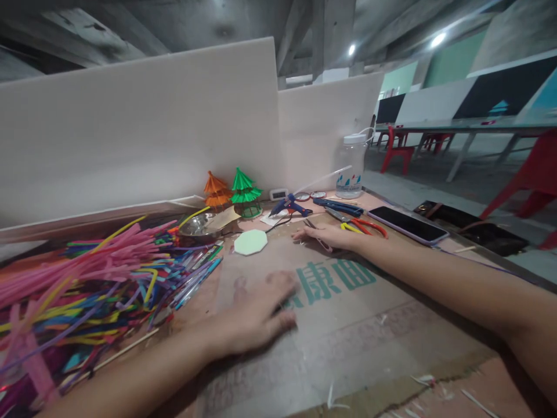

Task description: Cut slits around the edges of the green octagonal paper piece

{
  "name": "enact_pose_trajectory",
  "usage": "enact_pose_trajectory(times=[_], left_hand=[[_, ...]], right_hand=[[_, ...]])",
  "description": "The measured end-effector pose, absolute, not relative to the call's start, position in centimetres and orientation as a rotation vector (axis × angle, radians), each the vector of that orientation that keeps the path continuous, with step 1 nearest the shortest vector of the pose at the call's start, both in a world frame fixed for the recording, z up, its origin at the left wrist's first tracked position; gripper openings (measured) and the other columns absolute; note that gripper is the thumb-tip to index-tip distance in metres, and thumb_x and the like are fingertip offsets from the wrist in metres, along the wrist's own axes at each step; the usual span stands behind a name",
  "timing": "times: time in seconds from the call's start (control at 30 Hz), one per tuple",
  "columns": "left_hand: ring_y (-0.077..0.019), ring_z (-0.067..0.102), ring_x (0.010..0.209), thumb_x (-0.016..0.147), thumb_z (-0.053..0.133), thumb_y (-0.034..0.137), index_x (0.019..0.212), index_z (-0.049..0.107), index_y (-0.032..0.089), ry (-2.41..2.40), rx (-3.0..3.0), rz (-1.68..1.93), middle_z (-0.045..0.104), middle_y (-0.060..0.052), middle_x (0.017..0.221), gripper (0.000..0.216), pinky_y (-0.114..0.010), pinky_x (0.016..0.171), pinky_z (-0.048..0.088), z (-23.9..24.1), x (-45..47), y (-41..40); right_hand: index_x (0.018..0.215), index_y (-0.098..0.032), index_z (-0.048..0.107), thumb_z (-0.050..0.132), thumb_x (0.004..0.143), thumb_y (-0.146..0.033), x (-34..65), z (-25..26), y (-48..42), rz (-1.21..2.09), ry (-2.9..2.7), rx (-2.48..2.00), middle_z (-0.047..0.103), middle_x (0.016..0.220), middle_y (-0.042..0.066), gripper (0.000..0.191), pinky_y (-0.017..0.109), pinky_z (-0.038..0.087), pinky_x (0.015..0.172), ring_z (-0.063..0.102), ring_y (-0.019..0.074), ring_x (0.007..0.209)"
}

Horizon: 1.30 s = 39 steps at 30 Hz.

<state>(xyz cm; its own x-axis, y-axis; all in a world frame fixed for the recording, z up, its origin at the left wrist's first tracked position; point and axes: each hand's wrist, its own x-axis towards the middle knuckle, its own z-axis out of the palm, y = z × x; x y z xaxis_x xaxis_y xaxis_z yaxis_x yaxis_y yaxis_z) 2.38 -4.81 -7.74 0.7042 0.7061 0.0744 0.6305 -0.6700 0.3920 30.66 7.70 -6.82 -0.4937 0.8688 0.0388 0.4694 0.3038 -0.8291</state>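
Right hand [328,236] at small tool [325,247], frame centre.
Whether it grips cannot be told; the left hand [256,318], lower centre, has parted, seemingly empty fingers. Handling by the loop seems safest.

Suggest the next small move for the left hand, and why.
Probably reach the left hand forward to the pale octagonal piece. The hand is blurred but appears open and empty, and the piece lies flat beyond it, uncovered. The right hand is at a slim tool, its grip unclear.
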Motion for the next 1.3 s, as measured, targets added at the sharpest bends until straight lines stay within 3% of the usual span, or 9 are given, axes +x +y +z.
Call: enact_pose_trajectory(times=[0.13,0.27,0.4,0.53,0.77,0.97,1.07,1.2,1.3], left_hand=[[-0.0258,0.061,0.128,0.102,0.028,0.056,0.127,0.068,0.029,0.983,2.446,0.48,0.07,-0.007,0.131,0.054,-0.045,0.109,0.049,-5.8,3.0,-4.8],[-0.0284,0.052,0.138,0.098,0.041,0.054,0.136,0.06,0.024,1.18,2.541,0.507,0.058,-0.009,0.147,0.052,-0.048,0.117,0.041,-6.1,1.9,-1.6],[-0.0274,0.048,0.142,0.1,0.038,0.045,0.135,0.06,0.017,1.306,2.647,0.489,0.054,-0.012,0.15,0.05,-0.049,0.121,0.035,-8.4,1.1,0.8],[-0.0265,0.051,0.139,0.1,0.039,0.041,0.133,0.062,0.018,1.307,2.694,0.568,0.058,-0.011,0.147,0.046,-0.049,0.12,0.036,-9.9,0.8,1.4],[-0.0233,0.066,0.107,0.098,0.043,0.03,0.107,0.072,0.021,1.287,2.733,0.666,0.074,-0.008,0.113,0.031,-0.04,0.098,0.051,-9.3,-0.6,3.2],[-0.0243,0.061,0.107,0.098,0.045,0.027,0.105,0.07,0.018,1.291,2.779,0.67,0.069,-0.01,0.11,0.027,-0.041,0.097,0.048,-9.4,-1.0,3.6],[-0.0233,0.06,0.11,0.099,0.043,0.027,0.107,0.069,0.019,1.262,2.771,0.674,0.068,-0.009,0.113,0.028,-0.04,0.1,0.046,-9.5,-1.1,3.4],[-0.0233,0.06,0.112,0.099,0.043,0.028,0.108,0.068,0.019,1.226,2.756,0.673,0.068,-0.009,0.115,0.028,-0.04,0.103,0.045,-9.6,-1.3,3.4],[-0.0244,0.061,0.11,0.098,0.043,0.029,0.107,0.069,0.02,1.244,2.756,0.672,0.068,-0.009,0.113,0.029,-0.042,0.101,0.046,-9.6,-1.3,3.5]], right_hand=[[0.123,-0.015,0.072,0.041,0.1,-0.06,30.3,-7.2,8.4,1.186,-2.04,-1.154,0.07,0.128,0.013,0.059,0.031,0.056,0.078,0.07,0.0194,0.089],[0.12,-0.014,0.073,0.042,0.102,-0.053,29.8,-6.6,7.6,1.247,-2.01,-1.145,0.067,0.134,0.014,0.053,0.03,0.051,0.097,0.065,0.0207,0.116],[0.112,-0.021,0.077,0.06,0.093,-0.056,30.3,-4.6,3.0,1.426,-2.094,-1.078,0.07,0.13,0.008,0.043,0.029,0.055,0.087,0.067,0.0207,0.113],[0.106,-0.012,0.078,0.045,0.1,-0.055,31.7,-2.0,-3.0,2.389,-2.231,-0.937,0.075,0.114,0.016,0.054,0.029,0.057,0.07,0.071,0.025,0.107],[0.13,-0.026,0.067,0.035,0.107,-0.043,28.2,-1.5,-3.1,1.455,-2.564,-0.7,0.052,0.152,0.008,0.044,0.018,0.05,0.061,0.065,0.0186,0.118],[0.108,-0.026,0.078,0.053,0.1,-0.02,16.9,-3.7,-2.6,1.098,-2.914,-0.103,0.062,0.143,-0.001,0.027,0.021,0.036,0.112,0.047,0.0139,0.141],[0.093,-0.029,0.08,0.055,0.098,-0.018,16.4,-3.8,-2.5,1.362,-3.052,0.16,0.073,0.124,-0.006,0.029,0.02,0.043,0.105,0.059,0.0148,0.131],[0.071,-0.021,0.079,0.057,0.095,-0.047,23.7,-2.4,-1.9,2.187,-3.13,-0.367,0.077,0.071,0.004,0.042,0.027,0.056,0.061,0.075,0.0211,0.067],[0.074,-0.017,0.08,0.048,0.094,-0.065,28.4,-0.9,-2.1,2.086,-2.711,-0.908,0.078,0.08,0.014,0.061,0.034,0.058,0.072,0.076,0.0258,0.082]])
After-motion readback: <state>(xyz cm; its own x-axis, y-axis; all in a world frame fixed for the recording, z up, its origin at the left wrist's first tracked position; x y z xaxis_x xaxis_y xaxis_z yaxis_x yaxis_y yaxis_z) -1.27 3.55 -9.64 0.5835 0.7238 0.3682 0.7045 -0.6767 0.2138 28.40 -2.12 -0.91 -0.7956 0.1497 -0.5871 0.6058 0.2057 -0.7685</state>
